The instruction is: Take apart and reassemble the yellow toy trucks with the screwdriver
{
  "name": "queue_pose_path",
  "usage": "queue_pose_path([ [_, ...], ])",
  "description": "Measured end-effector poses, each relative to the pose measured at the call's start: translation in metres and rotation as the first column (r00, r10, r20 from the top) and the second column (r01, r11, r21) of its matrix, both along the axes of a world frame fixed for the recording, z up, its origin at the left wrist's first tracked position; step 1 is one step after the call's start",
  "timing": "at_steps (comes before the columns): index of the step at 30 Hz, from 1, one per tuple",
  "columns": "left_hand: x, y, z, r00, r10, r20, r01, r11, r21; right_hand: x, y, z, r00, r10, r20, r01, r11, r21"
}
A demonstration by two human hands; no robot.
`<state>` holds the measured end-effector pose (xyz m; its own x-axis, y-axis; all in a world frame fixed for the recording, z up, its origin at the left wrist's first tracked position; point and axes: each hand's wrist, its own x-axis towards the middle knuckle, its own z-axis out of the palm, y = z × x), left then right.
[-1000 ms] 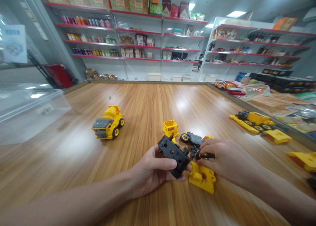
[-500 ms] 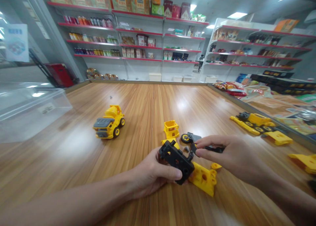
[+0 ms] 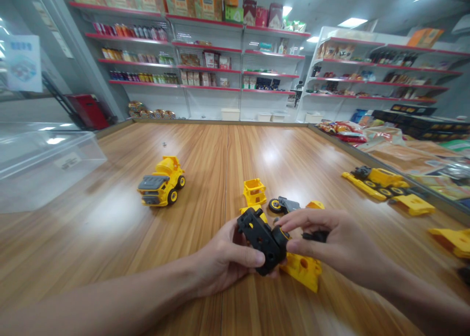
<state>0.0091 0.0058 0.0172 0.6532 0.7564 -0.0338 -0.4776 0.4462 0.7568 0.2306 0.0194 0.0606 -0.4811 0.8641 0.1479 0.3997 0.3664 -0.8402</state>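
My left hand [image 3: 223,260] is closed round a black toy chassis block [image 3: 259,239], held just above the wooden table [image 3: 110,228]. My right hand [image 3: 326,245] pinches a small black-and-yellow wheel [image 3: 282,237] against the chassis's right end; another dark piece [image 3: 314,236] sits under its fingers. Beneath the hands lies a yellow toy body part [image 3: 303,271]. Just beyond are a yellow open box part [image 3: 254,191] and a grey axle piece with a wheel [image 3: 282,205].
An assembled yellow toy truck [image 3: 161,182] stands to the left. More yellow toy vehicle pieces [image 3: 382,182] lie at the right, with another [image 3: 453,239] near the edge. A clear plastic bin [image 3: 40,167] sits at far left. Stocked shop shelves [image 3: 205,57] fill the background.
My right hand picked up a wheel from the parts by the axle piece and brought it left against the black chassis. My left hand kept holding the chassis, tilting it slightly.
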Motion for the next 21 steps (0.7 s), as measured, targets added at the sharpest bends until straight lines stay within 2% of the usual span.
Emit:
queue_pose_path([
  [4, 0.000, 0.000, 0.000, 0.998, -0.015, 0.061, 0.016, 1.000, -0.014, -0.003, -0.004, -0.007, 1.000, -0.022, 0.017, 0.021, 1.000, 0.006],
  [8, -0.002, 0.000, -0.002, 0.998, -0.006, 0.067, 0.009, 0.999, -0.039, -0.003, -0.005, -0.007, 0.998, -0.048, 0.034, 0.046, 0.998, 0.046],
  [12, -0.002, 0.000, -0.002, 0.999, 0.002, 0.048, 0.000, 1.000, -0.029, 0.001, -0.002, 0.002, 0.999, -0.043, 0.016, 0.038, 0.971, 0.234],
  [15, -0.001, -0.001, 0.000, 0.997, 0.051, 0.061, -0.051, 0.999, -0.007, 0.005, -0.002, 0.009, 0.997, 0.004, 0.072, -0.028, 0.944, 0.328],
  [21, 0.001, -0.005, 0.001, 0.992, 0.122, 0.038, -0.124, 0.991, 0.058, 0.003, -0.008, 0.010, 0.970, 0.110, 0.215, -0.189, 0.898, 0.396],
])
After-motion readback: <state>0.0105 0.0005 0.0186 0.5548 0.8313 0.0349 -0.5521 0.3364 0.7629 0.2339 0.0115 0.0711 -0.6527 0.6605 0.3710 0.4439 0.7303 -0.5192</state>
